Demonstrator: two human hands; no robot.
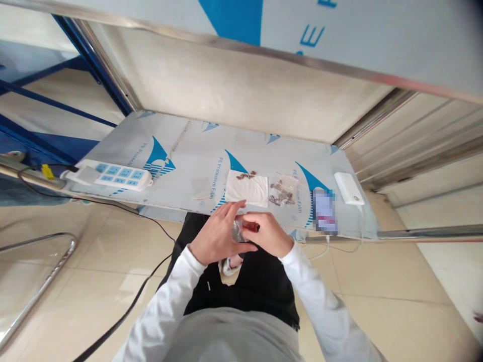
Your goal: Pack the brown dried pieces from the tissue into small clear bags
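A small clear plastic bag (237, 231) is between my two hands, just past the shelf's front edge and above my lap. My left hand (217, 232) curves around its left side, thumb stretched toward the right hand. With fingers bent in, my right hand (269, 235) grips the bag from the right; its contents are mostly hidden. On the shelf in front lies a white tissue (247, 190) with several small brown pieces (246, 175) at its top edge. Beside it on the right is a clear zip bag (284, 190) of similar brown pieces.
The shelf (188, 151) wears printed protective film. A power strip (116, 176) lies left, a phone (324, 211) and white power bank (349, 188) with cables right. Another clear bag (200, 188) sits left of the tissue. An upper shelf (169, 12) overhangs the back.
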